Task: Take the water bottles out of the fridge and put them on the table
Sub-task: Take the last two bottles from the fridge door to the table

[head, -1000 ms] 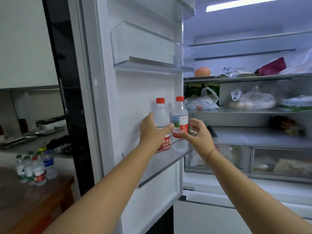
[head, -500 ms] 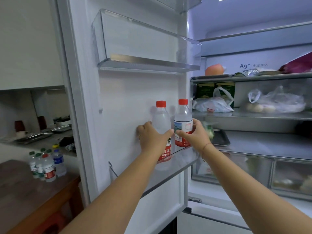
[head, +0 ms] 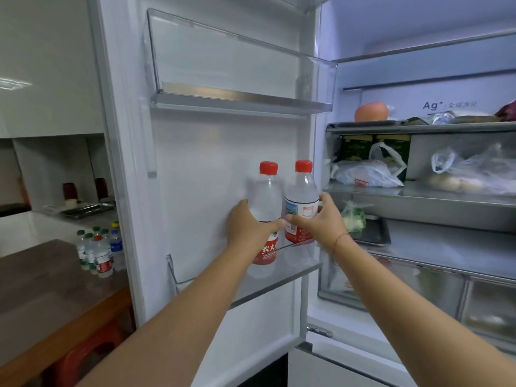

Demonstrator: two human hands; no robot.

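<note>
**Water bottles held in the fridge door**

Water bottles with red caps stand side by side on the lower door shelf (head: 279,280) of the open fridge. The left hand (head: 250,229) has its grip wrapped round the left bottle (head: 266,196), thumb across the front above the red label. The right hand (head: 321,222) has its grip round the right bottle (head: 302,194), thumb on the label and fingers (head: 325,201) curled behind. Both bottles are upright. Their bases look like they are on the shelf, though the clear rail makes that hard to be sure of.

Above them is an upper door shelf (head: 240,99) of clear plastic. To the right, the inside of the fridge holds a white plastic bag (head: 365,174), a round orange fruit (head: 371,111) on a higher shelf, and a small metal tray (head: 374,233) lower down.

Far to the left, well apart from the fridge, a brown worktop (head: 50,289) carries a bunch of small bottles (head: 99,251) with green, red, blue and yellow caps, standing close together near its back edge.
</note>
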